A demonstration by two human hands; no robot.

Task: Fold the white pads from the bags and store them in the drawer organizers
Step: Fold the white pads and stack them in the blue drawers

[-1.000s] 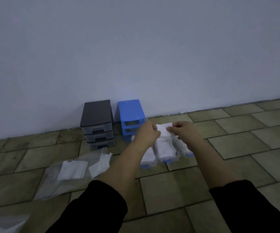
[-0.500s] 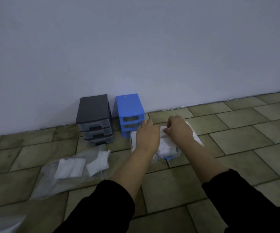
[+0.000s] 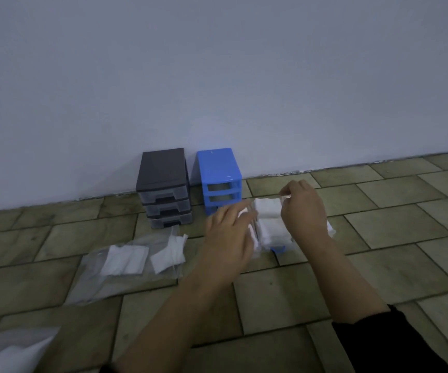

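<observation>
Pinching one white pad [image 3: 267, 208] by its top edge with right hand [image 3: 302, 208], above pulled-out drawers of pads [image 3: 272, 234]; left hand [image 3: 230, 235] spreading loose, fingers straight. Standing behind: two organizers, blue [image 3: 220, 179] and black [image 3: 165, 185]. Lying left: one clear bag [image 3: 126, 267] holding two pads.

Blue organizer [image 3: 218, 181] and black organizer [image 3: 164, 187] block the wall side. Clear bag of pads [image 3: 128, 265] obstructs left floor. Tiled floor [image 3: 405, 224] right lies open.
</observation>
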